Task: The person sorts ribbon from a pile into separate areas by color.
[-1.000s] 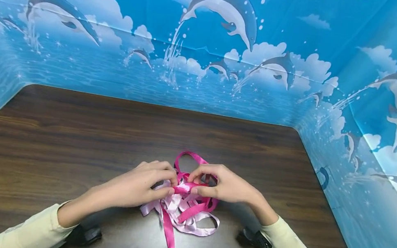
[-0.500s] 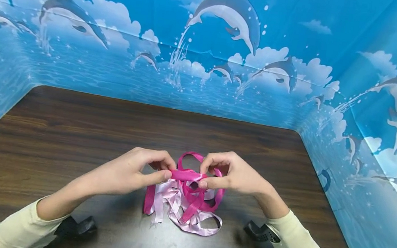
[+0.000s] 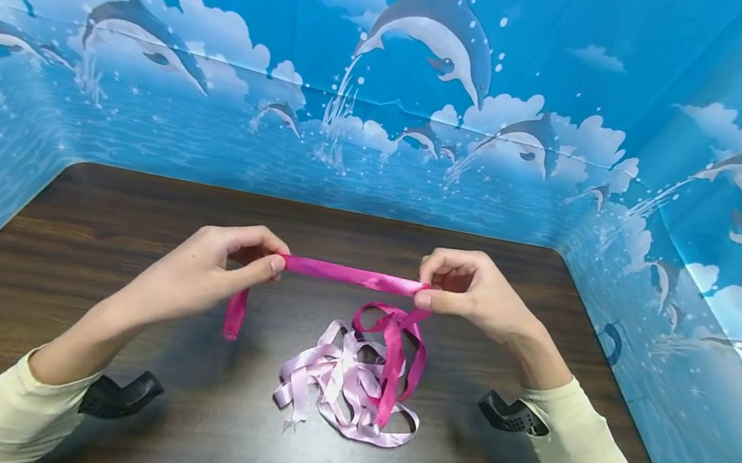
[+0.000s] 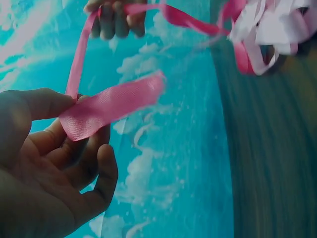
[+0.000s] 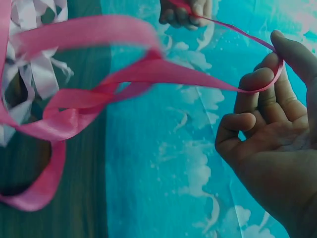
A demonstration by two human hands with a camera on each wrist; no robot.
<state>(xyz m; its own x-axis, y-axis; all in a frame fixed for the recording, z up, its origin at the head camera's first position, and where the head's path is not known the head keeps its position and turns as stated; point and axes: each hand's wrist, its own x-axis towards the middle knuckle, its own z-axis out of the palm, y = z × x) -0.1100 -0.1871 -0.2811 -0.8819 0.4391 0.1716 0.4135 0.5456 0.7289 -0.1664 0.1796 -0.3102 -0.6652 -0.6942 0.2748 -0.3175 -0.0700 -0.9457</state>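
Note:
A hot-pink satin ribbon point(image 3: 352, 275) stretches almost level between the two hands, above the table. My left hand point(image 3: 221, 267) pinches it near one end between thumb and fingers, and the short tail point(image 4: 119, 104) hangs below. My right hand point(image 3: 475, 291) pinches the same ribbon farther along. From there the rest of it falls in loops point(image 5: 74, 109) toward a heap of pale pink ribbon point(image 3: 338, 382) on the table. In the left wrist view the heap point(image 4: 277, 25) shows at the upper right.
The dark wood-grain table point(image 3: 136, 218) is enclosed at the back and sides by a blue dolphin-print cloth point(image 3: 215, 143). A black wrist device point(image 3: 122, 394) sits at the left sleeve, another black device point(image 3: 511, 415) at the right.
Both hands have risen from the heap and moved apart, drawing the hot-pink ribbon from crumpled to straight between them. The pale pink ribbon has stayed on the table.

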